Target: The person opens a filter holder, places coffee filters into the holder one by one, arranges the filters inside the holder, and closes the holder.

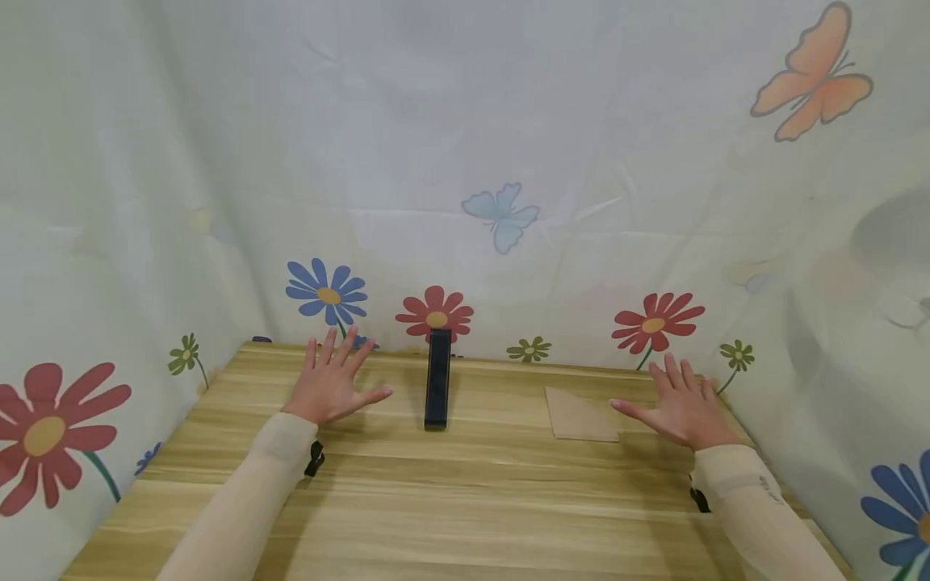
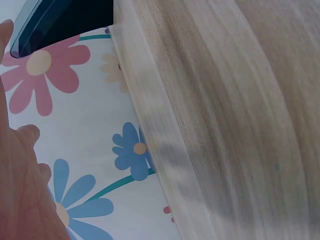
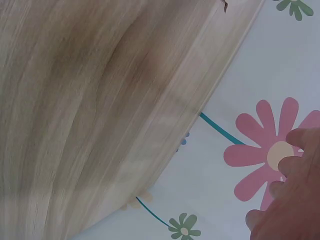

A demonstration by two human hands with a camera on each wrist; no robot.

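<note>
My left hand is held over the far left of the wooden table, fingers spread and thumb pointing right. To its right stands a long, glossy black bar-shaped object, apart from the thumb; one dark end of this black object shows in the left wrist view. Over the far right side, my right hand is spread too, its thumb pointing left. Just left of that thumb lies a flat beige wedge-shaped piece with a curved side. Both hands hold nothing.
The wood-grain table ends at a far edge below a white curtain printed with flowers and butterflies. This curtain also hangs along the left and right sides. Black straps circle the sleeved wrists.
</note>
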